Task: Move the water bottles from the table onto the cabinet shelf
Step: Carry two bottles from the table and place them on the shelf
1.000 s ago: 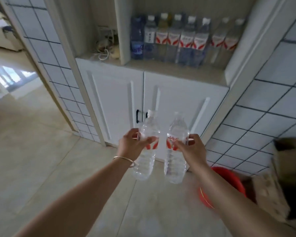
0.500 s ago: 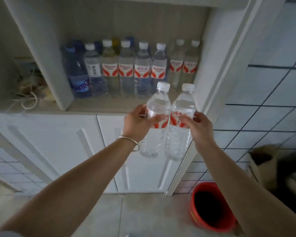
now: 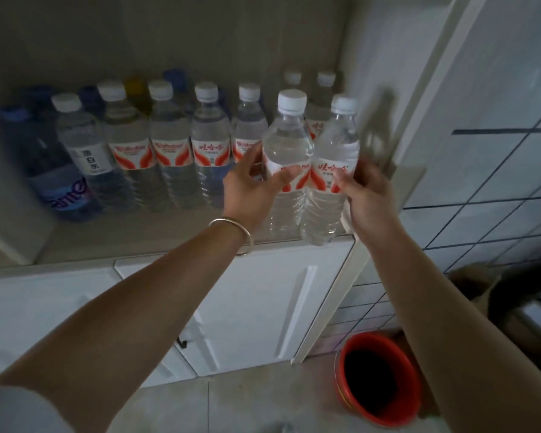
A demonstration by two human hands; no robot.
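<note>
My left hand (image 3: 253, 185) grips a clear water bottle (image 3: 286, 145) with a white cap and a red-and-white label. My right hand (image 3: 367, 198) grips a second, matching bottle (image 3: 333, 145) right beside it; the two bottles touch. Both stand upright at the front right edge of the cabinet shelf (image 3: 144, 235), their bases at the shelf's front lip; whether they rest on it I cannot tell. Behind them a row of several similar bottles (image 3: 171, 145) lines the shelf, with a blue-labelled bottle (image 3: 64, 189) at the left end.
The shelf's right side wall (image 3: 384, 89) stands close to the right-hand bottle. White cabinet doors (image 3: 256, 307) are below the shelf. A red bucket (image 3: 378, 378) sits on the floor at the lower right, beside a tiled wall (image 3: 487, 189).
Both hands have carried the two bottles up and forward, from in front of the cabinet doors to the shelf's front right edge. The view has closed in on the shelf.
</note>
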